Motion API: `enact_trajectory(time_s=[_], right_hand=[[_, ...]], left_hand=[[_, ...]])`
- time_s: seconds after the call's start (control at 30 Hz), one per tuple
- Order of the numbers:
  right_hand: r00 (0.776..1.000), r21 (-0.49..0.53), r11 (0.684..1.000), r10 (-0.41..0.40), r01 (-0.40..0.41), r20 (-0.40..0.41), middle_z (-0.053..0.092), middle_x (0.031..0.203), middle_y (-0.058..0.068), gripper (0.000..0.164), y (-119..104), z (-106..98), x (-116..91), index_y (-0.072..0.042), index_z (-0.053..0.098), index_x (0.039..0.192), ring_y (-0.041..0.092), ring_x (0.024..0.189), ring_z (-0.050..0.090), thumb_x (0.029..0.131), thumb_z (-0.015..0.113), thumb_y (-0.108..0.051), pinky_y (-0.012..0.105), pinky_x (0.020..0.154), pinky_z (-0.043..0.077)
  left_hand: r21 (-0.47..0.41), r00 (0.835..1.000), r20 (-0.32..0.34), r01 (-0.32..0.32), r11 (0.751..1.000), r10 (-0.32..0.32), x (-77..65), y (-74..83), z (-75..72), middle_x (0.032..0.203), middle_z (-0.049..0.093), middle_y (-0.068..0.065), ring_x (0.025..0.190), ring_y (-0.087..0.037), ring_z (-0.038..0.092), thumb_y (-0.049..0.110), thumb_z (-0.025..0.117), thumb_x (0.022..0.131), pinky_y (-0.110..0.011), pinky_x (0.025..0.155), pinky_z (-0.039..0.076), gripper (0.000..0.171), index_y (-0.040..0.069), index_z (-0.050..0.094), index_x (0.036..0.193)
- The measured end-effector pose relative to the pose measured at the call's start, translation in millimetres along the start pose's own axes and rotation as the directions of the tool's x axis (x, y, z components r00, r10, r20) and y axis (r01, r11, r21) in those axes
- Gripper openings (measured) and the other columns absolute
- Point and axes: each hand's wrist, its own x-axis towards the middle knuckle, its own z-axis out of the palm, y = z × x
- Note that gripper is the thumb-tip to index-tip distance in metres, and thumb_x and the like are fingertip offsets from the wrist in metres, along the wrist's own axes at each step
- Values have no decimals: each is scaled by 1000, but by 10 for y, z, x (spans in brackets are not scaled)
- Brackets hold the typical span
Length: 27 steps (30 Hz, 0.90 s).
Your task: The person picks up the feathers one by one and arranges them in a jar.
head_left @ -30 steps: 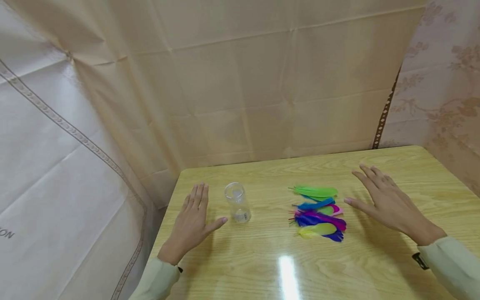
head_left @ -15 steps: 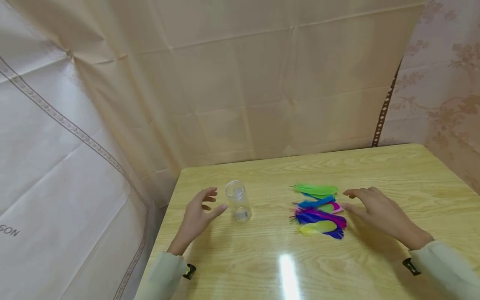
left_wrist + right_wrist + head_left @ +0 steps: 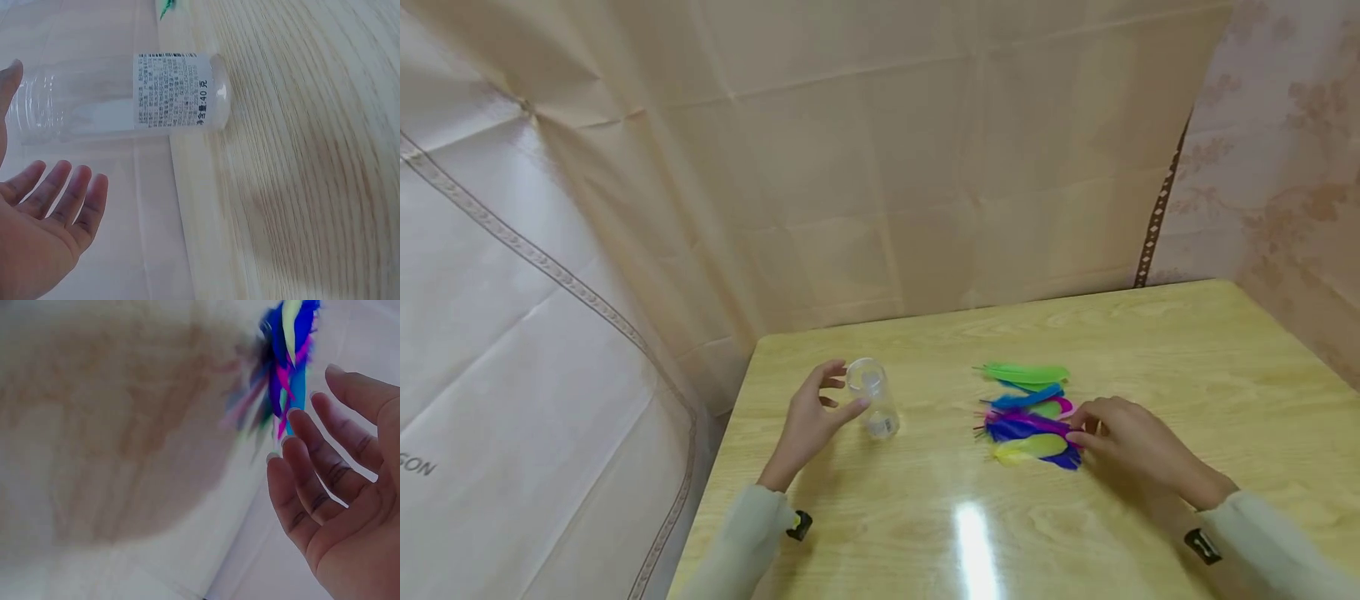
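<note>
A clear plastic jar [image 3: 877,407] stands upright on the table's left part, its mouth uncovered. In the left wrist view its printed label [image 3: 170,90] shows near the base. My left hand [image 3: 808,423] is beside the jar, thumb and loosely bent fingers spread either side of it; a gap shows between the fingers and the wall in the left wrist view. Coloured feathers [image 3: 1026,427], green, blue, pink, purple and yellow, lie in a row to the right. My right hand [image 3: 1135,437] reaches their right ends, fingertips close over them, thumb and fingers apart in the right wrist view.
The wood-grain table [image 3: 895,508] carries a bright light reflection near its front. A beige cloth [image 3: 865,183] hangs behind the far edge, with a pale sheet [image 3: 527,358] on the left and a floral cloth [image 3: 1292,167] on the right.
My left hand has moved right to the jar, its straight fingers now bending. My right hand has come left and down to the feathers, fingers drawing in. Jar and feathers stay put.
</note>
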Motion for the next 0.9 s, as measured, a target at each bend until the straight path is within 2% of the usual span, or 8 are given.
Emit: enact_trajectory(time_s=[0.27,0.43,0.6,0.73,0.9], right_hand=[[1000,20,1000,-10,10,13,60,78,-12,10,-37,128,22,-16,73,98,6,69,52,93,79,-21,26,61,46],[1000,8,1000,1,-1,16,58,76,-11,16,-46,177,54,-13,73,104,8,67,50,93,78,-25,26,59,43],[1000,-10,1000,18,-18,12,56,75,-9,21,-50,230,90,-12,74,104,9,66,48,93,79,-29,26,58,40],[999,-23,999,40,-39,20,52,74,-8,22,-42,274,98,-13,74,100,10,66,46,92,79,-33,26,56,37],[1000,-47,999,5,-5,-3,52,75,-9,14,-8,304,84,-20,70,86,9,67,46,91,81,-28,27,58,37]], left_hand=[[7,1000,-27,-12,1000,12,61,2,60,133,61,-3,115,-23,57,39,85,87,-48,88,53,71,16,53,146],[0,999,-28,-27,1000,27,71,16,94,136,60,-3,113,-22,58,35,85,88,-44,87,53,69,14,54,146],[0,999,-26,-35,999,35,56,45,107,128,65,-4,110,-23,59,35,83,89,-46,87,53,62,11,58,141],[8,1000,-20,-23,1000,23,41,50,107,125,66,-3,110,-22,60,35,84,89,-48,87,54,61,10,60,139],[38,1000,-4,-12,999,13,44,57,118,127,66,-1,110,-20,60,37,83,89,-43,86,54,63,11,59,141]])
